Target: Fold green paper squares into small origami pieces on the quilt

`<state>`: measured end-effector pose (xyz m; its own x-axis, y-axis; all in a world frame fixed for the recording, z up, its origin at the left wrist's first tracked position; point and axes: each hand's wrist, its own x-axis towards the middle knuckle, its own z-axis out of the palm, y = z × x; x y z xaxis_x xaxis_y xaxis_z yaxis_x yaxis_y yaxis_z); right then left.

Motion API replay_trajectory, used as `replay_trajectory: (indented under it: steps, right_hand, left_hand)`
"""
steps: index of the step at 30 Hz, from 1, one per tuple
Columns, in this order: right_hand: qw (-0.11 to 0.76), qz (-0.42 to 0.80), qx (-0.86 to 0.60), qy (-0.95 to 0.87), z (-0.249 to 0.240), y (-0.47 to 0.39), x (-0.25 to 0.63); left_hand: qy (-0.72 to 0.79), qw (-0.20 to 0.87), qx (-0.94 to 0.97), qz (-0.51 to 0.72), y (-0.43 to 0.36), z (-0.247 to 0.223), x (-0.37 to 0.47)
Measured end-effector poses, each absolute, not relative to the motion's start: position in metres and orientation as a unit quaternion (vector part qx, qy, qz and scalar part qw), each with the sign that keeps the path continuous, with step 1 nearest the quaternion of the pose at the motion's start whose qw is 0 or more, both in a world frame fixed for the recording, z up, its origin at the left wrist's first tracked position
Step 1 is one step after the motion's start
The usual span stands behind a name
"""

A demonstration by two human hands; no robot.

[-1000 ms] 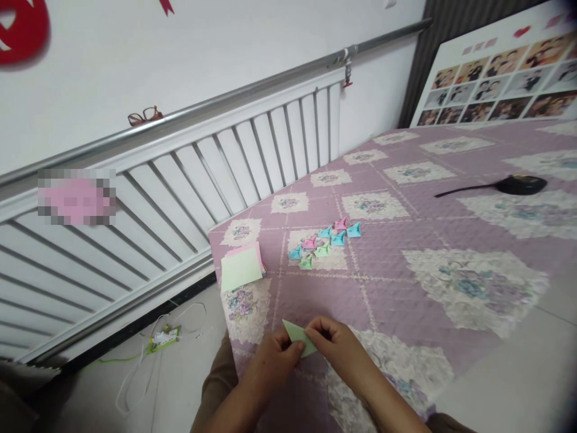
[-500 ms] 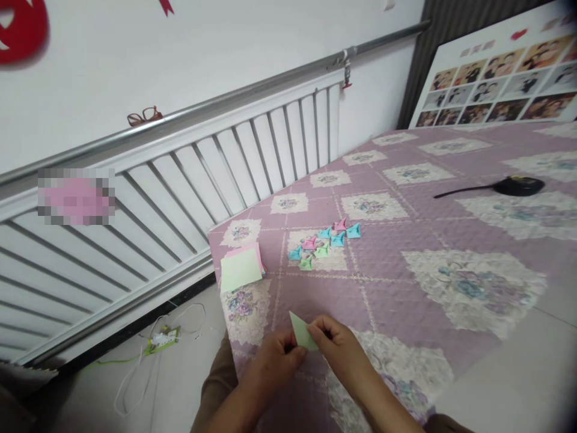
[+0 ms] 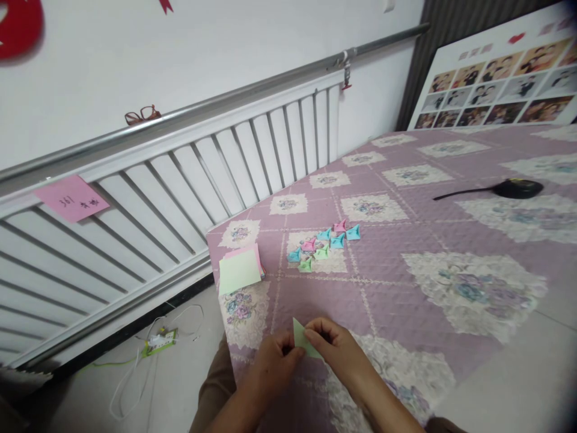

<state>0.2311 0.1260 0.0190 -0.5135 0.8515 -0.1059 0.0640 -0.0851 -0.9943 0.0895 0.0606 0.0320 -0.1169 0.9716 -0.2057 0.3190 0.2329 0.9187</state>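
A small folded piece of pale green paper point(image 3: 303, 340) is held up between both hands, above the near part of the table. My left hand point(image 3: 277, 356) pinches its left lower edge between thumb and fingers. On the opposite side, my right hand point(image 3: 331, 346) has its thumb and fingertips closed on the upper right edge. Farther back lie several small folded paper pieces in pink, blue and green, among them a blue folded paper piece point(image 3: 337, 241). To their left rests a stack of square paper sheets point(image 3: 240, 270), pale green on top with pink beneath.
A purple quilted floral cloth point(image 3: 383, 294) covers the table. A black object with a thin handle point(image 3: 517, 189) lies at the right. Beyond the left edge are a white radiator point(image 3: 252, 159) bearing a pink note point(image 3: 72, 198), glasses point(image 3: 142, 115) on the pipe, and a power strip point(image 3: 160, 342) on the floor.
The green paper has turned slightly in my hands, and my right fingers have shifted a little left along its upper edge. The view has moved slightly.
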Motion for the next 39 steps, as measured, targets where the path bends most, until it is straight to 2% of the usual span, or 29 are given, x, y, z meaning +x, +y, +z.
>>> replay_trajectory:
  steps: [7, 15, 21, 28, 34, 39]
  right_hand:
    - [0.309, 0.595, -0.401, -0.624, 0.015, 0.124, 0.227]
    - [0.276, 0.637, -0.363, -0.622, 0.010, 0.127, 0.232]
    - [0.312, 0.561, -0.412, -0.646, 0.015, 0.126, 0.232]
    - [0.293, 0.600, -0.391, -0.633, 0.020, 0.127, 0.236]
    - [0.309, 0.537, -0.422, -0.662, 0.025, 0.126, 0.236]
    - [0.306, 0.556, -0.421, -0.648, 0.023, 0.124, 0.236]
  left_hand:
    - [0.639, 0.437, 0.500, 0.388, 0.062, 0.030, 0.091]
    - [0.668, 0.426, 0.437, 0.426, 0.064, 0.030, 0.085]
    - [0.650, 0.443, 0.414, 0.457, 0.064, 0.024, 0.082]
    - [0.658, 0.430, 0.410, 0.463, 0.065, 0.021, 0.079]
    - [0.662, 0.439, 0.387, 0.468, 0.066, 0.022, 0.080]
    - [0.667, 0.434, 0.386, 0.466, 0.067, 0.020, 0.078]
